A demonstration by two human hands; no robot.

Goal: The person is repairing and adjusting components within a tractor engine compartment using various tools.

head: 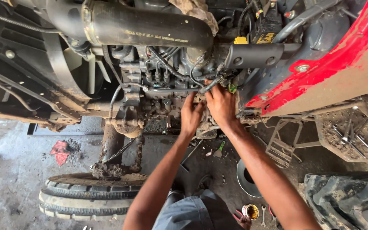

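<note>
At frame centre, the 2 hands, left hand [191, 116] and right hand [221, 104], press into the muddy engine [158, 85]; what either grips cannot be told.

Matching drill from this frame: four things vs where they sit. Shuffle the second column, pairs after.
Things
1. big black hose
2. red body panel
3. front tyre
4. both hands, left hand and right hand

Places
A. on the floor, lower left
B. upper right, spattered with mud
C. across the top of the engine
D. at the middle of the engine, under a bundle of thin black lines

Pairs: 1-C, 2-B, 3-A, 4-D
</note>
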